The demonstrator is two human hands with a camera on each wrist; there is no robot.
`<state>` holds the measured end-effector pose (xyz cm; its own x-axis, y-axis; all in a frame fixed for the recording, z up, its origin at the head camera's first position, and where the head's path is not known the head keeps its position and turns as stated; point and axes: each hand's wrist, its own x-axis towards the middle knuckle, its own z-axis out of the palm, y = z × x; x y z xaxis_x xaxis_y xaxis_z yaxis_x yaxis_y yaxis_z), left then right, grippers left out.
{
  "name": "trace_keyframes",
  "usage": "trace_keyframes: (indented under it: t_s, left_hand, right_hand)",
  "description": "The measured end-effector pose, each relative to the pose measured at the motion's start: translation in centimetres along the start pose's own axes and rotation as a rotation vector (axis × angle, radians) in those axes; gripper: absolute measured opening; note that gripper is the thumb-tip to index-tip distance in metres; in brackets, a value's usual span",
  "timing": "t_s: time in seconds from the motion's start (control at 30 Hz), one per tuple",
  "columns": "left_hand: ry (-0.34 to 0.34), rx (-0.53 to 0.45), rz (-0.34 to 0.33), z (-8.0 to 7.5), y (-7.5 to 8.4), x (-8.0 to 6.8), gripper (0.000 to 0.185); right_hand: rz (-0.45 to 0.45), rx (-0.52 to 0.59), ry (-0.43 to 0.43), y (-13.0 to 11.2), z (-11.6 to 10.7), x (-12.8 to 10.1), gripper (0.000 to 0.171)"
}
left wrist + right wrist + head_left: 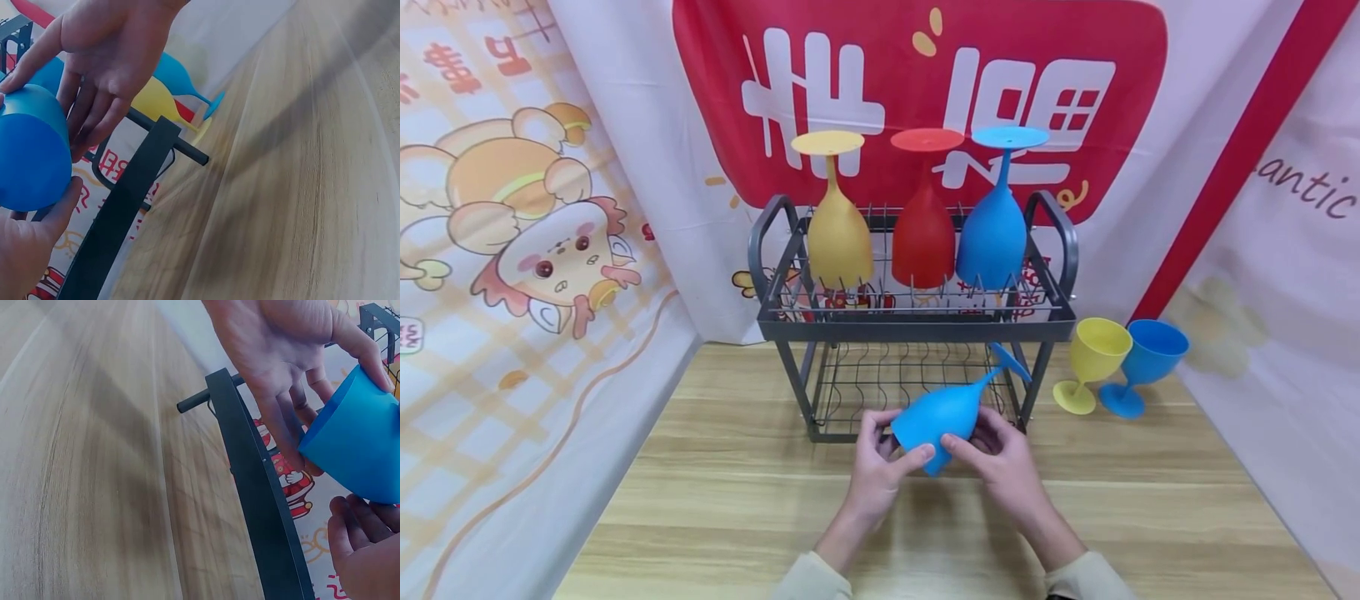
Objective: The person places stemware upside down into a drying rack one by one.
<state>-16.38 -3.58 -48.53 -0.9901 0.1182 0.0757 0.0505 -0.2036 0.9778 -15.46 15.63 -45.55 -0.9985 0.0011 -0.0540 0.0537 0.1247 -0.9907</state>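
Observation:
A blue plastic goblet [942, 417] is held tilted in front of the rack, its mouth toward the lower left and its foot toward the upper right. My left hand [878, 462] grips it near the rim, with the thumb on the near side. Around the other side of the bowl, my right hand [1003, 462] holds it between thumb and fingers. The left wrist view looks toward the mouth of the blue goblet [31, 156]. In the right wrist view, both hands touch its bowl [362, 437].
A dark two-tier rack [917, 331] stands behind the hands. Upside down on its top tier are yellow [840, 242], red [923, 242] and blue [994, 242] goblets. Upright yellow [1097, 354] and blue [1152, 354] goblets stand right of it on the wooden table [737, 508].

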Motion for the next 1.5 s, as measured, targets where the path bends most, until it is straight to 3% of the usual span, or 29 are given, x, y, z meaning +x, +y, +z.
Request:
trace_keyframes:
  t_s: [0.5, 0.7, 0.9, 1.03, 1.17, 1.27, 1.33, 1.4, 1.5]
  left_hand:
    - [-0.090, 0.006, -0.032, -0.7, -1.2, -0.1, 0.073]
    - [-0.064, 0.100, 0.028, -1.0, -1.1, -0.1, 0.069]
    - [0.057, 0.154, 0.166, -2.6, -0.3, 0.0, 0.062]
    - [0.197, 0.178, 0.245, -4.4, 0.7, 0.3, 0.061]
    - [0.385, 0.207, 0.282, -6.5, 1.3, 0.7, 0.056]
    - [0.544, 0.255, 0.263, -8.4, 1.0, 1.0, 0.057]
    - [0.602, 0.285, 0.216, -9.8, 0.5, 1.3, 0.060]
    - [0.589, 0.311, 0.139, -11.1, -0.1, 1.6, 0.067]
    - [0.461, 0.301, 0.017, -12.7, -1.1, 2.2, 0.073]
  right_hand:
    - [-0.004, 0.022, 0.007, 0.5, 0.0, -0.1, 0.077]
    - [-0.021, -0.001, 0.014, 0.5, -0.1, 0.3, 0.081]
    - [-0.086, -0.077, 0.021, 0.6, -0.2, 1.1, 0.083]
    - [-0.105, -0.123, 0.027, 0.9, -0.5, 1.7, 0.084]
    - [-0.111, -0.152, 0.044, 0.9, -1.0, 2.2, 0.084]
    - [-0.114, -0.176, 0.062, 0.7, -1.3, 2.6, 0.085]
    - [-0.107, -0.186, 0.070, 0.7, -1.4, 3.0, 0.087]
    - [-0.101, -0.199, 0.079, 0.5, -1.4, 3.3, 0.090]
    - [-0.106, -0.214, 0.092, 0.3, -1.4, 3.9, 0.092]
